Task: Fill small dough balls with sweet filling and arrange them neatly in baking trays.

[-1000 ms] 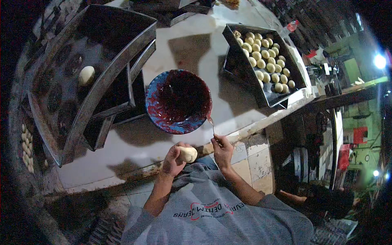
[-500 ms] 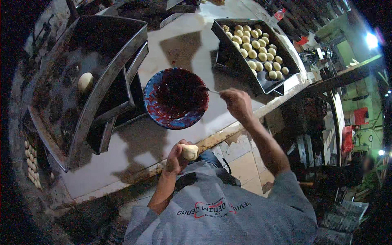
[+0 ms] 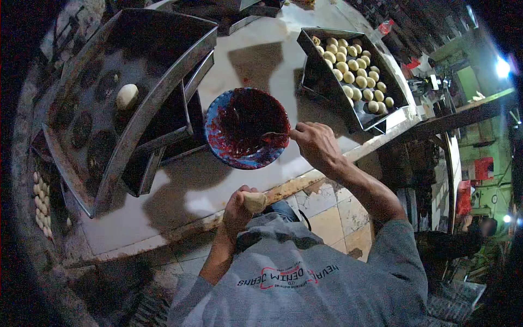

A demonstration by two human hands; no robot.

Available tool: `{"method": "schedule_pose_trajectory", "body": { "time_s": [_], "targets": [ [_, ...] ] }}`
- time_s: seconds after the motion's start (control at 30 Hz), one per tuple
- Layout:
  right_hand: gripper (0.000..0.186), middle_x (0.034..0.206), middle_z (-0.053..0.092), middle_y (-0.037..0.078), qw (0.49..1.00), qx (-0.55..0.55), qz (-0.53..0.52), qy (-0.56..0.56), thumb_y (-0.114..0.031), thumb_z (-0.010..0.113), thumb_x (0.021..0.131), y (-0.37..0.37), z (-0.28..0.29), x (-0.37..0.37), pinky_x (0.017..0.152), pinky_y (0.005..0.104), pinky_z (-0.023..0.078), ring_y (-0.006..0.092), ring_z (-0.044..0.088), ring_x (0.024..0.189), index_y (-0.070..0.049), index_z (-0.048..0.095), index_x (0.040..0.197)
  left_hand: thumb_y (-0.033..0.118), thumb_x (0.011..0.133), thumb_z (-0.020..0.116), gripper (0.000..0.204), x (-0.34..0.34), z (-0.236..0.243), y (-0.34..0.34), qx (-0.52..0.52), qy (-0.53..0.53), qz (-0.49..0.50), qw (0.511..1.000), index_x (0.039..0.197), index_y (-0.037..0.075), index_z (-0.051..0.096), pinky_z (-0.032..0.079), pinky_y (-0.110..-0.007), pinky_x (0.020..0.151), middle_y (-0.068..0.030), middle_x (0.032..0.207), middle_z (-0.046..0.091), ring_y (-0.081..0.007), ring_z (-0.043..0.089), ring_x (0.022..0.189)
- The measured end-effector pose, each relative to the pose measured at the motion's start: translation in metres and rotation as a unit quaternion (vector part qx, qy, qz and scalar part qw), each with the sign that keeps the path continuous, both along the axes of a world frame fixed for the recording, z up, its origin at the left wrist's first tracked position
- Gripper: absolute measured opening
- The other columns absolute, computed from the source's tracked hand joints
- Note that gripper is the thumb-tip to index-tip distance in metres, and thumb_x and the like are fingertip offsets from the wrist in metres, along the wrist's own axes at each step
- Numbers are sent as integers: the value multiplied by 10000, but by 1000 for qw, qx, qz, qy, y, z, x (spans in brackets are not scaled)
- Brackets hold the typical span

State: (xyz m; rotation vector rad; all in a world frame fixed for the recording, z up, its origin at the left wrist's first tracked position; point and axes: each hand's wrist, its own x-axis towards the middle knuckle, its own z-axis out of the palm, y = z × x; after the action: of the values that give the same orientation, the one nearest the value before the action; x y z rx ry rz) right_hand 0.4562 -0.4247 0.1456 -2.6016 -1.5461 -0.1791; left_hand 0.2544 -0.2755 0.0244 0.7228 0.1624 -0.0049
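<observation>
My left hand (image 3: 235,211) is closed around a pale piece of dough (image 3: 255,202), held just in front of my shirt at the table's near edge. My right hand (image 3: 320,144) grips a spoon (image 3: 278,134) by its handle, at the right rim of a blue bowl (image 3: 214,143). The spoon's head lies inside the bowl, against a dark red, jam-like filling (image 3: 251,124) that also smears the walls. The fingers of my right hand partly hide the handle.
To the left, a dark metal tray (image 3: 158,79) on stacked tins holds one dough ball (image 3: 127,96). At the back right, another tray (image 3: 328,94) carries many dough balls (image 3: 361,82). More dough pieces (image 3: 41,204) sit at the far left. The pale table (image 3: 185,188) ends near my body.
My right hand has lowered the spoon from the bowl's upper right rim further into the filling. The left hand still holds the dough, now turned slightly. The whole view has shifted a little.
</observation>
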Motion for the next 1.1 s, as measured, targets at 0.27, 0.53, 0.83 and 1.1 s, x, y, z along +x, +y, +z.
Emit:
{"method": "schedule_pose_trajectory", "body": {
  "time_s": [0.27, 0.53, 0.83, 1.1],
  "targets": [
    [198, 739, 510, 120, 989, 90, -61, 101, 17, 465, 749, -15, -29, -28, 607, 383, 439, 288, 527, 696, -47, 560, 910, 434, 815, 543, 375, 9, -9, -1, -184, -44, -96, 977, 800, 70, 454, 408, -317, 692, -52, 829, 495, -187, 488, 757],
    [287, 871, 547, 148, 912, 270, -187, 247, -7, 507, 724, -77, -109, -98, 669, 347, 465, 308, 552, 810, -45, 556, 1004, 453, 770, 589, 384, 12, -6, -25, -153, -22, -59, 986, 802, 89, 470, 394, -329, 738, -52, 840, 491, -200, 478, 821],
    [211, 823, 587, 165, 825, 338, -312, 329, -59, 530, 747, -117, -106, -73, 661, 364, 467, 324, 579, 751, -32, 593, 946, 405, 781, 594, 318, 28, 33, -82, -119, 168, -62, 976, 868, 110, 512, 440, -359, 753, -45, 913, 514, -224, 499, 897],
    [149, 699, 576, 247, 760, 393, -194, 480, -82, 539, 701, -68, -149, -40, 648, 453, 461, 405, 576, 688, 17, 607, 790, 480, 748, 588, 380, 28, 49, -131, -28, 144, -63, 987, 856, 131, 483, 413, -466, 846, -33, 895, 540, -256, 517, 935]
  ]
}}
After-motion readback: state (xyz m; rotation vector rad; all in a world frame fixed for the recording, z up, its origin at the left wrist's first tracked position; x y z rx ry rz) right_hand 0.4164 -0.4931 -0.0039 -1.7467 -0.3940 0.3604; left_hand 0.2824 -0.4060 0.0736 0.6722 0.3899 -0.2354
